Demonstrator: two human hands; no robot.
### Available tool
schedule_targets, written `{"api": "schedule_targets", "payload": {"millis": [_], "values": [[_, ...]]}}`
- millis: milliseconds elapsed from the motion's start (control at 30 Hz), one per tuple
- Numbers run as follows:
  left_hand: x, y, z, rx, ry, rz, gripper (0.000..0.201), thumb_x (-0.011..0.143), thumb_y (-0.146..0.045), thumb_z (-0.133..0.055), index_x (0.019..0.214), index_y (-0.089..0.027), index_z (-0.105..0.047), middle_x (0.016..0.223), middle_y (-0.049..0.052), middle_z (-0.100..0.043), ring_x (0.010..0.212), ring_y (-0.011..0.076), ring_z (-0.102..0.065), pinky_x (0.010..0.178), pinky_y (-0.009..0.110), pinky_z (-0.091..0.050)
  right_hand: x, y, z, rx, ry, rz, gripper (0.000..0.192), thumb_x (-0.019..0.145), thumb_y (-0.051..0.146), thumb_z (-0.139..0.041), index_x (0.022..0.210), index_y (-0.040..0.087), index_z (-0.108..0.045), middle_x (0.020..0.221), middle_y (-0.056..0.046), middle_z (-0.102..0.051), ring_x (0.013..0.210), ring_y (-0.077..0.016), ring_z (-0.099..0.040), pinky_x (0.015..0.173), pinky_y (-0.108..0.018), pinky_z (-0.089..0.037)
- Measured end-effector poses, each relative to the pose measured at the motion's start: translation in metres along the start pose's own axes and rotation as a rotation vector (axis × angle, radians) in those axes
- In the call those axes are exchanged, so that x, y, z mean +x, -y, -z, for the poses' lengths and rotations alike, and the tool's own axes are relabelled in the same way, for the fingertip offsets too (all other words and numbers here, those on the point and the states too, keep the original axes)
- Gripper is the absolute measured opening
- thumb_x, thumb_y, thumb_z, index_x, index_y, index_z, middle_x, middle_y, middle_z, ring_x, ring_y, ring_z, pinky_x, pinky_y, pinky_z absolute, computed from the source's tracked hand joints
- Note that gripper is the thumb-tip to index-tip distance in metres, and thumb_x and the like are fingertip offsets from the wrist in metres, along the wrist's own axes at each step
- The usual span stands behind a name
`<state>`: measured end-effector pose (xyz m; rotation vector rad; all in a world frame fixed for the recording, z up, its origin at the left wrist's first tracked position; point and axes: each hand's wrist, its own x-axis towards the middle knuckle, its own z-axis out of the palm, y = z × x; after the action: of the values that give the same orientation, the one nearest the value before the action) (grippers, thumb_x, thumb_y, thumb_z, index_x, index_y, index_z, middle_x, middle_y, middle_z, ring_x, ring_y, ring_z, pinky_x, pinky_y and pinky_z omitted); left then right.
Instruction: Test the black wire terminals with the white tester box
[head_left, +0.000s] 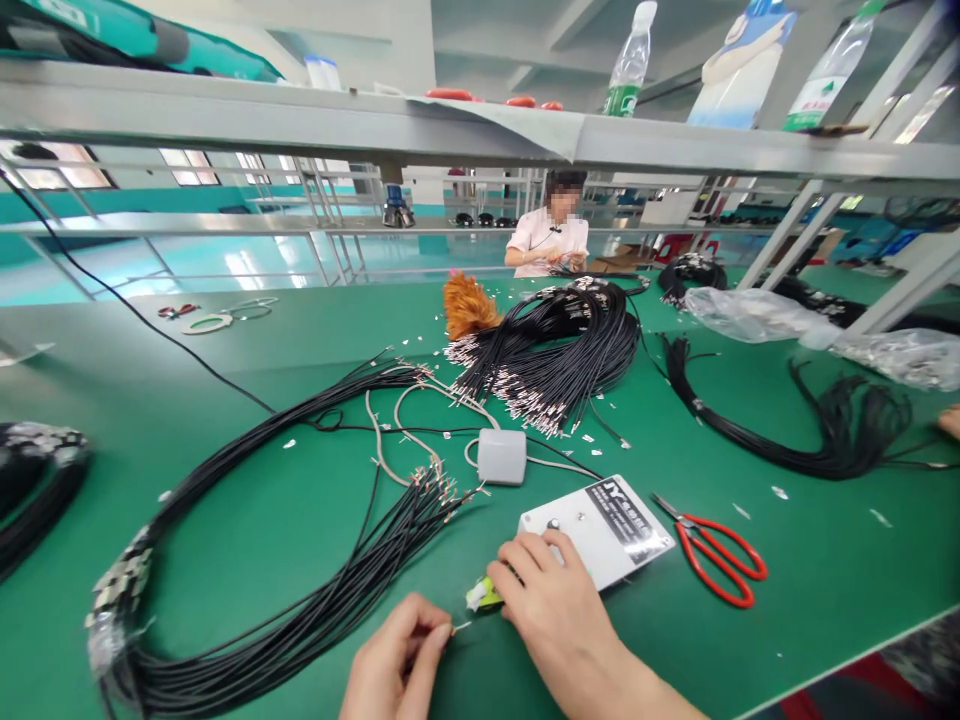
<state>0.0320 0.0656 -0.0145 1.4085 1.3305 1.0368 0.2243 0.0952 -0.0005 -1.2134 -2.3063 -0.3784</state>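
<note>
My left hand (401,655) is closed in a pinch on a thin wire (463,626), whose pale tip sticks out to the right of my fingertips. My right hand (555,615) lies over the near left part of a white JY-labelled box (600,570), fingers curled on it. A yellow-green piece with a whitish tip (484,594) pokes out left of those fingers, a short way from the wire tip. Left of my hands curves a bundle of black cables (322,610) with stripped ends. Red-handled scissors (716,555) lie slightly open right of the box.
A grey block (502,457) with a cord sits behind the box. Farther back are a big cable pile (559,350), an orange-brown fluffy thing (469,306) and another cable bundle (780,440). A shelf (300,115) crosses overhead. A person (551,230) works across the green table (247,510).
</note>
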Motion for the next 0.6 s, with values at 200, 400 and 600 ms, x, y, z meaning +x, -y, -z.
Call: {"api": "schedule_targets", "payload": {"millis": [200,400,600], "values": [[0.005,0.007,-0.002,0.201,0.002,-0.126,0.021,0.092,-0.030,-0.054,0.074,-0.020,-0.059,0.067,-0.001,-0.058,0.061,0.0156,-0.058,0.058,0.021,-0.046,0.001,-0.001,-0.004,-0.054,0.138,0.055,0.014,0.083,0.011,-0.069,0.075,0.019,-0.061,0.074,-0.001,-0.062,0.072,-0.0194,-0.055,0.075,-0.036,-0.038],[0.013,0.008,-0.008,0.383,-0.033,-0.286,0.020,0.092,-0.025,-0.050,0.075,-0.021,-0.058,0.066,-0.001,-0.060,0.057,0.0150,-0.060,0.056,0.022,-0.049,0.012,-0.003,0.003,-0.086,0.324,0.061,0.017,0.085,0.015,-0.069,0.070,0.019,-0.061,0.070,-0.002,-0.062,0.074,-0.0198,-0.056,0.080,-0.038,-0.037],[0.014,0.002,-0.016,0.416,-0.043,-0.269,0.022,0.092,-0.026,-0.049,0.073,-0.021,-0.057,0.065,-0.001,-0.062,0.057,0.0154,-0.062,0.055,0.022,-0.050,0.016,-0.004,0.007,-0.035,0.427,0.056,0.013,0.087,0.014,-0.064,0.075,0.018,-0.064,0.076,-0.005,-0.065,0.077,-0.0211,-0.058,0.084,-0.039,-0.037]]}}
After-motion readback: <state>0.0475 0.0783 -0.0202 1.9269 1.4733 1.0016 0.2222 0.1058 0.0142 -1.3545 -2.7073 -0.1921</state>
